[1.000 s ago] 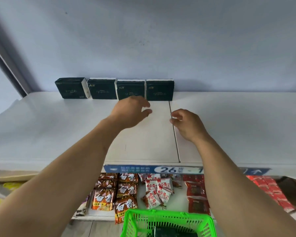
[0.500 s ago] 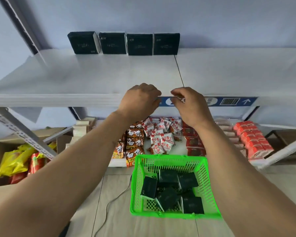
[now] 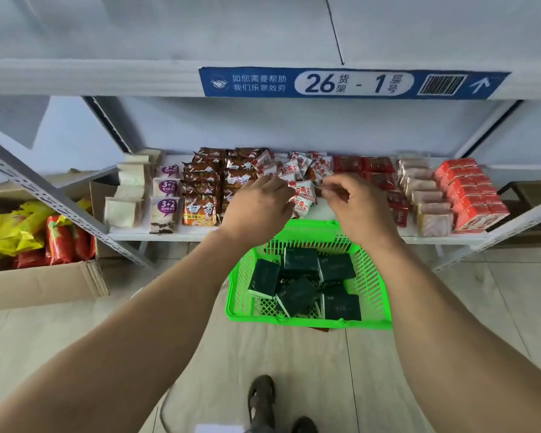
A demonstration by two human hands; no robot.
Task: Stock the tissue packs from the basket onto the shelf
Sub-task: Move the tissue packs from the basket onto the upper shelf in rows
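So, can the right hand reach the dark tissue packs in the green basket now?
Probably yes. The right hand holds nothing and is above the open-topped green basket; the tissue packs lie uncovered inside, and nothing blocks the way down.

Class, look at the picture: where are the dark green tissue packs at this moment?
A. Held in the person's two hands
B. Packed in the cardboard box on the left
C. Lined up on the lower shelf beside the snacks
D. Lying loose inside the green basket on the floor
D: the dark green tissue packs lie jumbled in the green basket on the floor, and both hands hold nothing.
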